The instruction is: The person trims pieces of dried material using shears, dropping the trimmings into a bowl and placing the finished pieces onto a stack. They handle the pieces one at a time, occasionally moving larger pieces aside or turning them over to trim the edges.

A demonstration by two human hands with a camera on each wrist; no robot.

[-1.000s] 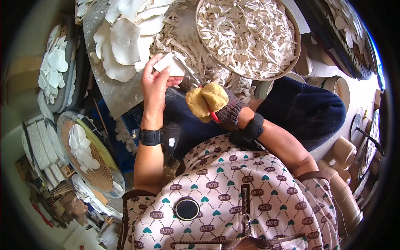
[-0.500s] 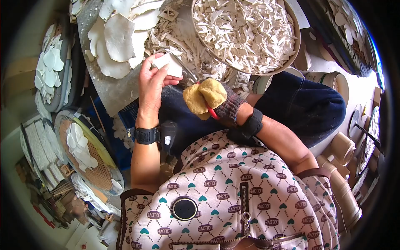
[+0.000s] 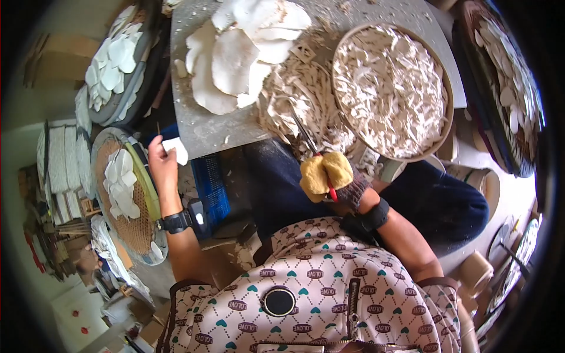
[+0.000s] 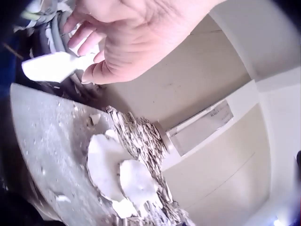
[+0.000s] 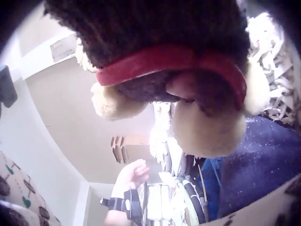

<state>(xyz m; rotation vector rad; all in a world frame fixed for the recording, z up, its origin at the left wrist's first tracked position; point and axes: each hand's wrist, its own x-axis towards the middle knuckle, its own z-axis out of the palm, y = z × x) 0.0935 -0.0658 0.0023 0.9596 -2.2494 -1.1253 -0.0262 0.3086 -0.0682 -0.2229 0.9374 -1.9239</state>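
In the head view the left hand (image 3: 165, 167) pinches a small white piece (image 3: 175, 150) between thumb and fingers, left of the grey table (image 3: 200, 132). The left wrist view shows the same white piece (image 4: 49, 67) at the fingertips of the left hand (image 4: 124, 37). My gloved right hand (image 3: 344, 179) grips red-handled scissors (image 3: 333, 193), with yellow padding (image 3: 321, 176) around the handles. The blades point toward the white scraps (image 3: 300, 97). Red handle loops (image 5: 146, 63) and pale padding (image 5: 209, 129) fill the upper part of the right wrist view.
A round tray (image 3: 451, 112) of white scraps stands on the table beside large white sheets (image 3: 235, 62). Left of the table are a round woven tray (image 3: 138, 220) bearing white pieces and a blue crate (image 3: 213, 191). Another loaded tray (image 3: 500, 88) stands at the right.
The left hand has moved left, off the table's front edge toward the woven tray, still pinching the white piece. The head view has shifted; the right hand keeps its grip on the scissors.
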